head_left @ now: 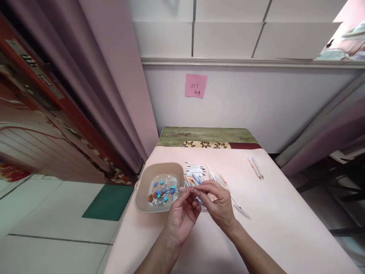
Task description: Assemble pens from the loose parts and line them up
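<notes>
Above the pale table cover, my left hand (184, 215) is closed in a pinch on a small translucent pinkish pen part (184, 188), whose end points left over the tub's rim. My right hand (218, 201) meets it from the right, thumb and forefinger pressed together at the part's other end; my fingertips cover what lies between them. Behind my hands lie several white pen refills (195, 168) with dark tips, and pen barrels (196, 178) in pale and blue tones, partly hidden. A beige tub (139, 196) at the left holds small blue, brown and white pieces.
Two pens (256, 168) lie side by side at the table's right. A thin white rod with a clear end (242, 211) lies beside my right wrist. A wall with a pink note (195, 86) stands behind the table (285, 228).
</notes>
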`<state>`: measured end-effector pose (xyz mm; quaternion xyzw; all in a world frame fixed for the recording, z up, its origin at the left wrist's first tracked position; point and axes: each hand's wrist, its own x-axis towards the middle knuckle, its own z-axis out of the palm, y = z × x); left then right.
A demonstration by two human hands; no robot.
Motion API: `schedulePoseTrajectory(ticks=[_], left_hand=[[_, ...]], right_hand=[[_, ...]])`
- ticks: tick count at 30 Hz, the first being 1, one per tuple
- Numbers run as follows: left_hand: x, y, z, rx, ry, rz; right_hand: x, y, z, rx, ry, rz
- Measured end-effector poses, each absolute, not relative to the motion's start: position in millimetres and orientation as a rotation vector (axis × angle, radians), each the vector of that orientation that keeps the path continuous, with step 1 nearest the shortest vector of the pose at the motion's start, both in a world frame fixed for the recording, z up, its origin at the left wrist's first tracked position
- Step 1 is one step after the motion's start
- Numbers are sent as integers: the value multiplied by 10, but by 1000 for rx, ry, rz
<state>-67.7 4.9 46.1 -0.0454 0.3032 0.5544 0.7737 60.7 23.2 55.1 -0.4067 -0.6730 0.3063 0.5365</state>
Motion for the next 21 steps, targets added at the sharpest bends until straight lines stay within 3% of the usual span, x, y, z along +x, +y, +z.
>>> schedulePoseTrajectory(ticks=[15, 21], left_hand=[[-257, 31, 459, -86, 652, 1099], [-275, 95, 449, -50, 667, 1081]], right_hand=[[1078, 155, 521, -1010, -1604, 596], [1801, 136, 355, -1393, -1461, 490]])
